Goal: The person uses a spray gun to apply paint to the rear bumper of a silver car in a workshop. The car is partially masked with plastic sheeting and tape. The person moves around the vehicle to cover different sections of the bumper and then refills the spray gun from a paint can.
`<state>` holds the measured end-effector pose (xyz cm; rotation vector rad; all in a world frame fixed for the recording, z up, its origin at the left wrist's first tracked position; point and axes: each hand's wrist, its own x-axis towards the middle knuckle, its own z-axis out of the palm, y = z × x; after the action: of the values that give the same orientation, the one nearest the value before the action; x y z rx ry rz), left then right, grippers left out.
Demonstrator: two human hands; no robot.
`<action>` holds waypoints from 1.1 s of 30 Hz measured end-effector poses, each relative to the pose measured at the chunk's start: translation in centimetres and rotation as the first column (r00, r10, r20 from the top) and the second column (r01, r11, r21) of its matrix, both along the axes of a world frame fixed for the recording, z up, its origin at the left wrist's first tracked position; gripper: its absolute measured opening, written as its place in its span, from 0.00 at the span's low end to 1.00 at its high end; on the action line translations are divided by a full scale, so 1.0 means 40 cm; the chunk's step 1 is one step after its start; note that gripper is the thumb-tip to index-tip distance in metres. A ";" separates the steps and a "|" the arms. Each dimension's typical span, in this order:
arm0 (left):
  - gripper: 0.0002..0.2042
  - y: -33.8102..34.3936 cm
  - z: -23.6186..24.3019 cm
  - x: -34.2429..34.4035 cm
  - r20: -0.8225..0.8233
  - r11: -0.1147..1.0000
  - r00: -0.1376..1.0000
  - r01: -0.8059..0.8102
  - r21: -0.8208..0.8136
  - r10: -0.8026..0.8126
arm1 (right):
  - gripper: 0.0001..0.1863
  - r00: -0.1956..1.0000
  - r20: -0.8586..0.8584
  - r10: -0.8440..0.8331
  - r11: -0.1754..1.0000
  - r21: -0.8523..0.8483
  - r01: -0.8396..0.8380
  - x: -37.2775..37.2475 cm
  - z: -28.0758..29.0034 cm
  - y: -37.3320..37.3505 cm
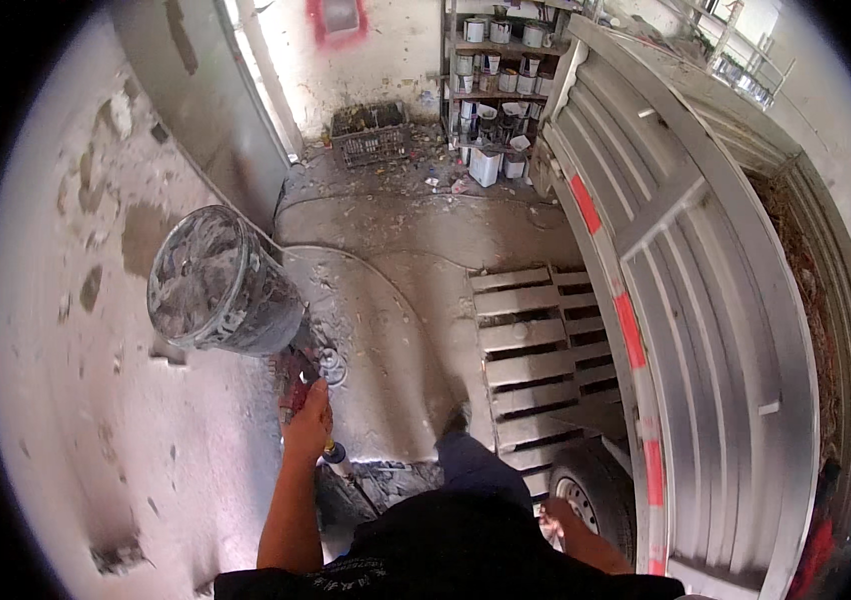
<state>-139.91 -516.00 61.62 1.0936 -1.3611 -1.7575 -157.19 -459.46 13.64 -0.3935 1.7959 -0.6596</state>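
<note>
My left hand (310,420) is closed around the grip of a dusty red-and-dark hand tool (296,382). A hose coupling with a blue and yellow band (336,453) hangs just below that hand. Directly beyond the tool stands a large grey, dust-caked bucket (276,310), and a small round pale piece (332,366) lies beside it. My right hand (560,519) is low beside the trailer wheel (586,505), partly cut off by my body. Its fingers look curled, but whether they hold anything is too small to make out.
A ribbed metal trailer side (706,290) with red-and-white strips rises on the right. Wooden pallet slats (526,340) lie beside it. A hose (386,275) crosses the dusty floor. Shelves of paint cans (501,80) and a crate (371,140) stand at the back.
</note>
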 end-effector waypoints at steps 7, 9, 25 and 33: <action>0.09 -0.316 0.018 -0.198 0.141 0.987 0.988 -0.041 -0.155 0.063 | 0.07 0.924 -0.053 -0.378 0.920 -0.136 0.368 -0.462 0.526 -0.705; 0.06 -0.389 0.006 -0.280 0.154 0.943 0.987 0.008 -0.334 0.046 | 0.08 0.882 -0.125 -0.455 0.880 -0.218 0.423 -0.549 0.732 -0.861; 0.09 -1.042 -0.019 -0.870 0.064 0.984 0.984 0.171 -0.059 -0.167 | 0.17 0.771 -0.587 -0.247 0.942 -0.331 0.050 -0.930 1.052 -1.628; 0.15 -1.254 -0.302 -1.172 0.052 0.940 0.983 0.182 -0.289 -0.174 | 0.19 0.708 -0.534 -0.462 0.801 -0.594 0.075 -1.231 1.304 -1.981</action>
<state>-186.81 -566.16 49.54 0.8543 -1.7191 -1.6011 -206.42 -538.71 65.78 -0.8210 2.3607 -1.3992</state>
